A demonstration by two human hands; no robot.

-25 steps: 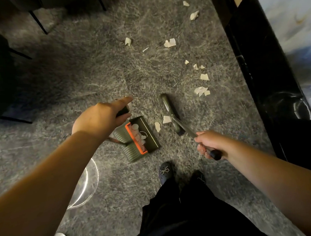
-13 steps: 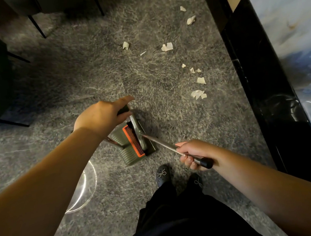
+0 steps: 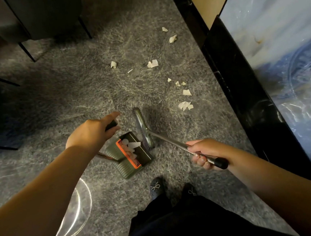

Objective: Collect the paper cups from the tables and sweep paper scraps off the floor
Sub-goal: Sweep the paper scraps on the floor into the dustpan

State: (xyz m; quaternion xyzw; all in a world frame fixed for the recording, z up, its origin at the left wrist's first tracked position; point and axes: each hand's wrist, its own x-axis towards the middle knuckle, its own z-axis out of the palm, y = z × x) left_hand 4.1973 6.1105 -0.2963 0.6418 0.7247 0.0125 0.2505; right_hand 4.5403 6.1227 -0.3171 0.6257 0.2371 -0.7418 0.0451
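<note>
On grey, marbled floor: olive-green dustpan, ribbed plastic body, orange comb strip across its mouth, several white paper scraps lying inside against the comb. Just beside its open edge, to the right, long narrow broom head, glossy greenish top, bristle side blurred and hard to read, joined to a slim metal broom handle with a black rubber end cap.

Left hand curled round the black grip of the dustpan handle, thumb stretched forward along it. Right hand wrapped tight round the metal broom handle just above the black cap, fingers folded underneath.

Further ahead, loose paper scraps on floor: torn, crumpled, off-white pieces strung in an irregular line beside the black glossy base of a worktop at right, marbled blue-white slab on top. More pieces toward the top, near dark slender chair legs.

At lower left, clear round rim of a transparent bag or bin, possibly plastic, shape unclear under the forearm. Below centre, dark shoes with small sparkling bows, black trousers above them.
</note>
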